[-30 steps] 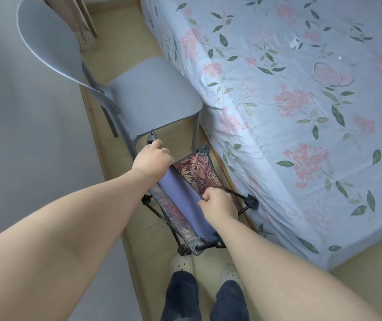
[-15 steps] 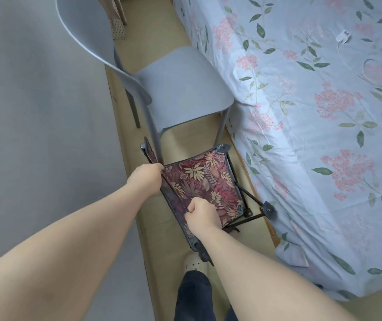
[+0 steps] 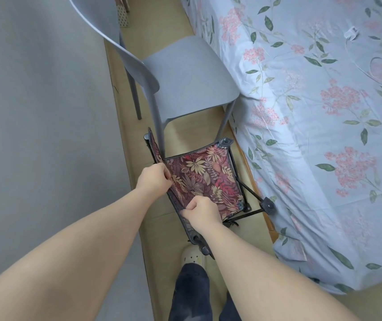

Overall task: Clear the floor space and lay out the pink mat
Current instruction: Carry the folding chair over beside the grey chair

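- Folding stool (image 3: 208, 179), leaf-print fabric seat, is just in front of the grey chair (image 3: 185, 77) and close beside the bed (image 3: 324, 112).
- Left hand (image 3: 153, 180) pinches the seat's left edge, fingers curled.
- Right hand (image 3: 202, 210) is fisted around the same edge, nearer the person.
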